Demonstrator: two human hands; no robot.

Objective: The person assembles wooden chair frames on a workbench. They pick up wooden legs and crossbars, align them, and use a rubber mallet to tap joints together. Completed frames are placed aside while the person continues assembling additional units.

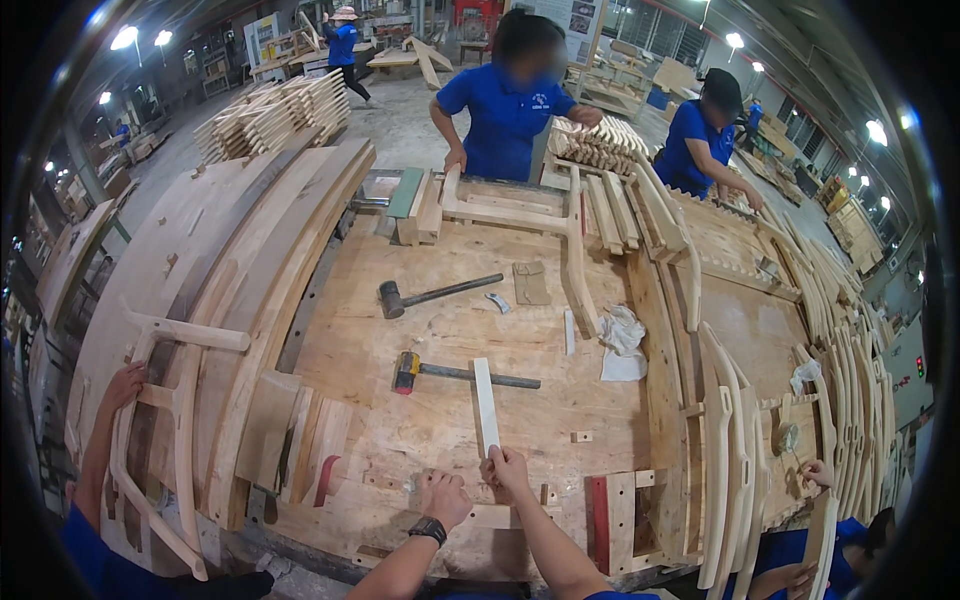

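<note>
A narrow pale wooden strip [484, 405] stands up from my right hand [508, 470], whose fingers pinch its lower end. Its upper part crosses in front of the handle of a mallet [440, 372] with a yellow, black and red head. Close by on the left, my left hand [446, 498] is curled low over the workbench's front part, a dark watch [428, 531] on its wrist. What its fingers hold, if anything, is hidden. Beyond lies a second mallet [425, 295] with a dark head. A small wooden block [581, 437] sits to the right of my right hand.
A wooden frame [510, 217] lies at the bench's far side, and crumpled white paper [622, 340] at its right edge. Red-edged blocks [600, 520] stand near the front. Curved wooden parts [725, 450] are stacked at right. Co-workers in blue stand around the bench; one grips a frame [185, 400] at left.
</note>
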